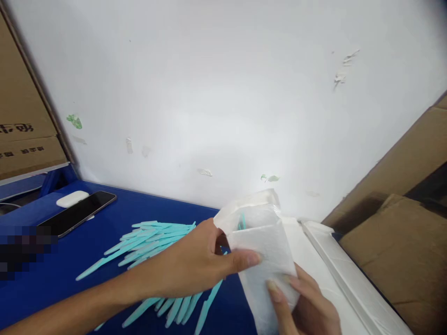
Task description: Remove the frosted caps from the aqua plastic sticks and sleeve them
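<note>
A white translucent pouch [263,246] is held upright before me, its flap folded open at the top, with teal tips showing inside the opening. My left hand [206,258] grips the pouch's left edge, thumb across its front. Lower on the right side, my right hand [300,298] pinches the same pouch between thumb and fingers. Behind and beneath my left forearm lies a loose pile of teal plastic sticks with pale capped blades [150,242]; more of them stick out below the arm.
On the blue table [136,200] at the left are a phone [80,214] and a white case [72,199]. White packaging [331,270] lies right of the pouch. Cardboard boxes stand at far left [24,102] and right [401,260]. A white wall [209,93] rises behind.
</note>
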Demonstrator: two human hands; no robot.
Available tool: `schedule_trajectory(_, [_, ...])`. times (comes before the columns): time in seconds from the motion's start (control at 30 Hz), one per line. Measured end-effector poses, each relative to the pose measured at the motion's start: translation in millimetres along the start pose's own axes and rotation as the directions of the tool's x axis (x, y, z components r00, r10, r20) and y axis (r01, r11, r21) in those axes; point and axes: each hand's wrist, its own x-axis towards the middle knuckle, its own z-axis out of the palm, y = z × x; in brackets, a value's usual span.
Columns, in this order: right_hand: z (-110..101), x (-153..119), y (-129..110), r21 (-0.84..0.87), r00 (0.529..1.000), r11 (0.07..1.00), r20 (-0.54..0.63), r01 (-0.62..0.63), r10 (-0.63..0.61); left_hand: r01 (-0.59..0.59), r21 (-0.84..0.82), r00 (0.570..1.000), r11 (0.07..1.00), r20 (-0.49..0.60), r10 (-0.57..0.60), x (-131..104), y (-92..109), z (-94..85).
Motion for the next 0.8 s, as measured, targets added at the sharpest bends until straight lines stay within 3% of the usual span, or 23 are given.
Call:
schedule_trajectory(0.17, [-9.3,2.5,5.3,0.126,0.979,0.979,0.149,-0.16,0.141,-0.089,0.029,0.992,0.996,-0.086,0.091,-4.6,2.6,8.0])
schedule_trajectory(0.33, [-18.3,21.9,-8.7,0.075,0.911,0.937,0.27,-0.342,0.311,-0.175,-0.131,0.982,0.976,-0.096,0.163,-0.2,1.2,5.1])
schedule_trajectory(0.47, [-15.5,28.3,-19.0,0.172,0.866,0.873,0.313,-0.457,0.391,-0.083,-0.175,0.997,0.981,-0.013,0.082,4.5,-4.0,12.7])
schedule_trajectory(0.63, [-15.1,38.0,-15.0,0.037,0.759,0.79,0.308,-0.612,0.574,-0.038,-0.18,0.996,0.983,0.07,0.051,9.1,-10.5,25.5])
schedule_trajectory(0.8, [-15.2,47.2,-10.1,0.025,0.702,0.732,0.308,-0.681,0.642,0.057,-0.249,0.978,0.967,0.208,-0.004,16.3,-27.4,24.8])
